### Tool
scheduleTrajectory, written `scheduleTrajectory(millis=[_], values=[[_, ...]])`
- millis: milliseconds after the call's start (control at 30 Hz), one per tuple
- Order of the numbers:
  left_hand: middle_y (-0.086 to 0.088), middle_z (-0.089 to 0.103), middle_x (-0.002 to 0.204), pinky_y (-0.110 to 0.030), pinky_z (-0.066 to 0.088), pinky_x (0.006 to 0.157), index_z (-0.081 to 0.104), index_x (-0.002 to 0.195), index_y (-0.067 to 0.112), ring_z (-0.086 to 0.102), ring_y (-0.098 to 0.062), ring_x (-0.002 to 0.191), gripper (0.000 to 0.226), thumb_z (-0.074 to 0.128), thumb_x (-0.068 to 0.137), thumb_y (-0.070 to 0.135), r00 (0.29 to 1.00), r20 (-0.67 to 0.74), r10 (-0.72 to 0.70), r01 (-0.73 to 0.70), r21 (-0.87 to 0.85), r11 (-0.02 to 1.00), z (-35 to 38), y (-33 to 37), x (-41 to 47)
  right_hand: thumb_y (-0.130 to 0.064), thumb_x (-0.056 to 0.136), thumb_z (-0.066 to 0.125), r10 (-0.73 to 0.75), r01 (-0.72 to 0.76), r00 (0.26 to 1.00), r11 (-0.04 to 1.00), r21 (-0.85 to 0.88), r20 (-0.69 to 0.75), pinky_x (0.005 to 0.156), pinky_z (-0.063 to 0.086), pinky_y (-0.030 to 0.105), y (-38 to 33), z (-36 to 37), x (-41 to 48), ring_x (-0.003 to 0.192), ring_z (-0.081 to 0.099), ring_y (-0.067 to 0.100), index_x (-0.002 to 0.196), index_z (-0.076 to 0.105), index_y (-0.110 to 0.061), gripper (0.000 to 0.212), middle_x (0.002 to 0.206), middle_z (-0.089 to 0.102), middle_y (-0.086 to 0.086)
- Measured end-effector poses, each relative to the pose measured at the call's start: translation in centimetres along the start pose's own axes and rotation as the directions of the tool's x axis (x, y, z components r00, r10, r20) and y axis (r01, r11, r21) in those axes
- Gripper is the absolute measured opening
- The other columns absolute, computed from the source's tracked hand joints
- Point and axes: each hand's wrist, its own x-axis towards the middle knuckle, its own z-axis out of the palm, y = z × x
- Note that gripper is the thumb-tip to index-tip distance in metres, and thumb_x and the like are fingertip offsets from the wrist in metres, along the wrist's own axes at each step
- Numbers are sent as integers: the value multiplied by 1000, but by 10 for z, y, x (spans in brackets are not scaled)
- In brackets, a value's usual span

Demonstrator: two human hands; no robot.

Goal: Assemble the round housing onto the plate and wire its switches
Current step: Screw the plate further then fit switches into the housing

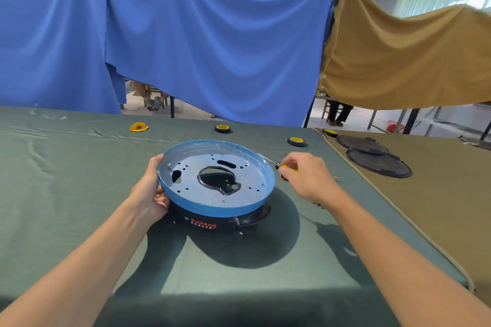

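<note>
The left hand (pixel 148 194) grips the blue-filmed plate (pixel 247 180) by its left rim, atop the black housing (pixel 212 223). The right hand (pixel 305 178) pinches a yellow-handled screwdriver (pixel 288 167) beside the right rim. Steadied on one side only, the plate could slide and misalign its holes.
</note>
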Motion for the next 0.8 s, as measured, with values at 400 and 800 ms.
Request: scheduleTrajectory(millis=[400,800], values=[[-15,68,99,-34,57,65,66,117,6,66,-26,77,60,74,80,53,984,165,-70,51,116,992,-9,14,30,-15,71,85,-197,176,980,806,565,-24,66,52,30,-113,34,50,85,64,18,86,65,-22,26,85,69,0],[-9,72,75,-29,51,53,68,98,8,66,-22,56,48,68,84,54,980,170,-107,72,198,978,-5,14,61,-13,89,66,-493,519,853,764,383,-171,76,55,49,-138,86,100,75,64,28,133,42,-24,51,82,60,13]])
